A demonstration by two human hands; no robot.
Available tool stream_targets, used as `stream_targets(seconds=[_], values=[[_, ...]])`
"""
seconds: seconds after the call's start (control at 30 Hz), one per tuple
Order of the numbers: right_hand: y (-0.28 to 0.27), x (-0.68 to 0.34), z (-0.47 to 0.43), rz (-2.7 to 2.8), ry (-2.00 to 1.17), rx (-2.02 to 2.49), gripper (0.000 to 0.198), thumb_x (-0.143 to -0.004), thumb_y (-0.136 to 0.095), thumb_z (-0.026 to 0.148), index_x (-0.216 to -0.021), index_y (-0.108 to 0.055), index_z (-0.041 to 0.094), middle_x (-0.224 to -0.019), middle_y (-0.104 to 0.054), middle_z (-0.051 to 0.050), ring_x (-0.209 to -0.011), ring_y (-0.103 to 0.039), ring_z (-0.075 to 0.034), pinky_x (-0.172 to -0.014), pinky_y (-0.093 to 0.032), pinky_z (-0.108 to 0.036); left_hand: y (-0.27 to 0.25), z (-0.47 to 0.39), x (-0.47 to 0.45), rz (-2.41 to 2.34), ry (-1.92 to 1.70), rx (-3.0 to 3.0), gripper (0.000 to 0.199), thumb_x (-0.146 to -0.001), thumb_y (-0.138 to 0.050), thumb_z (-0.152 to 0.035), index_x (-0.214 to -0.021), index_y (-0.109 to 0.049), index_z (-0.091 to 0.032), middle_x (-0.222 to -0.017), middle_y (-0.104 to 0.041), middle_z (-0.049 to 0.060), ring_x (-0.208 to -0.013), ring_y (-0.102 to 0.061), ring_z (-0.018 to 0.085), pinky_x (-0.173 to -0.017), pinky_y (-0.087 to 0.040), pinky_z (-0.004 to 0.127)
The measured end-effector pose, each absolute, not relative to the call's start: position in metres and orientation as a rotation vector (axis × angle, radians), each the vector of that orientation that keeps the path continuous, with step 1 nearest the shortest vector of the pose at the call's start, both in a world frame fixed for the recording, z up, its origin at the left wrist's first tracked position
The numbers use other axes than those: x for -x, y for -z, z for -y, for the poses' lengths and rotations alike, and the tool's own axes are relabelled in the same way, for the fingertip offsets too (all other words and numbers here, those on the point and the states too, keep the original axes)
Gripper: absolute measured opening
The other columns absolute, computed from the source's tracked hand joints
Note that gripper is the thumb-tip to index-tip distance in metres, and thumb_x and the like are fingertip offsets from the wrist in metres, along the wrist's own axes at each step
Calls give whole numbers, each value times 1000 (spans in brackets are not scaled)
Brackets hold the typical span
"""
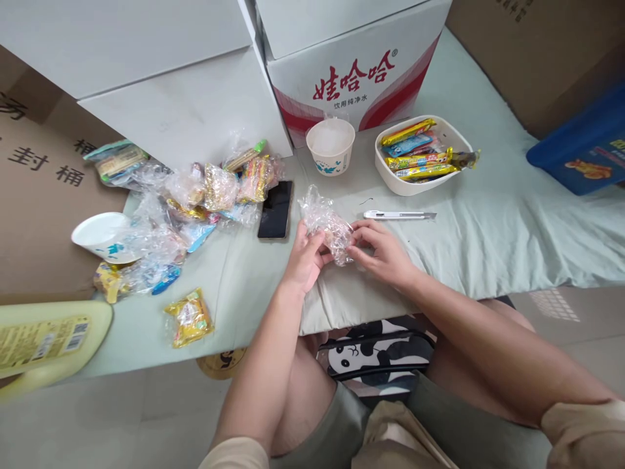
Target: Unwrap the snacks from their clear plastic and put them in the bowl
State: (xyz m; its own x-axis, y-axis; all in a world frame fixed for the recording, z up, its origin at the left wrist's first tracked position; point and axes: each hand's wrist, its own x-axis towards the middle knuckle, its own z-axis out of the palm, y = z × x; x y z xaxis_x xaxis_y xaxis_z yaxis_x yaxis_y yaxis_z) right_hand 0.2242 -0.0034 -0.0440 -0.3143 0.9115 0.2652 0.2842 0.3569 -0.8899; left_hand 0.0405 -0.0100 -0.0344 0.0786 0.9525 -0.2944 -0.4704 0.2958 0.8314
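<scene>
Between my two hands is a crinkled clear plastic wrapper (pixel 328 218) with something pinkish inside that I cannot make out. My left hand (pixel 307 257) grips its left side, thumb on top. The fingers of my right hand (pixel 383 253) pinch its right edge. Just beyond my right hand a white box cutter (pixel 398 215) lies on the green cloth. A dark phone (pixel 275 210) rests to the left of the wrapper. Behind the wrapper stands a paper cup (pixel 332 153) with whitish plastic in it. An oval white bowl (pixel 385 172) at the back right holds several yellow and blue snack packets (pixel 422 159).
A heap of wrapped snacks and clear wrappers (pixel 215 185) spreads across the left, beside a tipped paper cup (pixel 105 231). One yellow packet (pixel 190 317) lies nearer the front edge. Cardboard boxes (pixel 351 85) wall the back; a yellow bottle (pixel 53 339) and blue container (pixel 581 146) flank the sides.
</scene>
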Motion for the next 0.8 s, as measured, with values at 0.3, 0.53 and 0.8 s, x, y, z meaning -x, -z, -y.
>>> stream_targets(seconds=[0.3,0.53,0.8], values=[[46,-225,4,1771,-1121,1012,22,-84,-70,36,-101,-65,23,-118,-65,-10,-110,-64,-25,-91,-54,-42,38,9,-41,-1067,-1196,-687,51,-67,-87,-46,-106,-62,-25,-93,-70,0,-75,-67,13,-62,-54,23],[47,-224,4,1518,-1246,999,13,-89,-64,36,-90,-69,24,-124,-65,-10,-126,-59,-26,-102,-49,-45,36,8,-43,-1166,-1238,-653,43,-66,-84,-42,-98,-64,-22,-85,-69,-1,-69,-65,12,-58,-54,22],[40,-225,2,1331,-1185,1199,18,-89,-58,38,-93,-67,23,-110,-69,-8,-109,-64,-24,-91,-50,-43,44,5,-42,-1205,-1375,-654,41,-67,-83,-44,-96,-63,-24,-90,-70,1,-76,-66,14,-60,-53,23]])
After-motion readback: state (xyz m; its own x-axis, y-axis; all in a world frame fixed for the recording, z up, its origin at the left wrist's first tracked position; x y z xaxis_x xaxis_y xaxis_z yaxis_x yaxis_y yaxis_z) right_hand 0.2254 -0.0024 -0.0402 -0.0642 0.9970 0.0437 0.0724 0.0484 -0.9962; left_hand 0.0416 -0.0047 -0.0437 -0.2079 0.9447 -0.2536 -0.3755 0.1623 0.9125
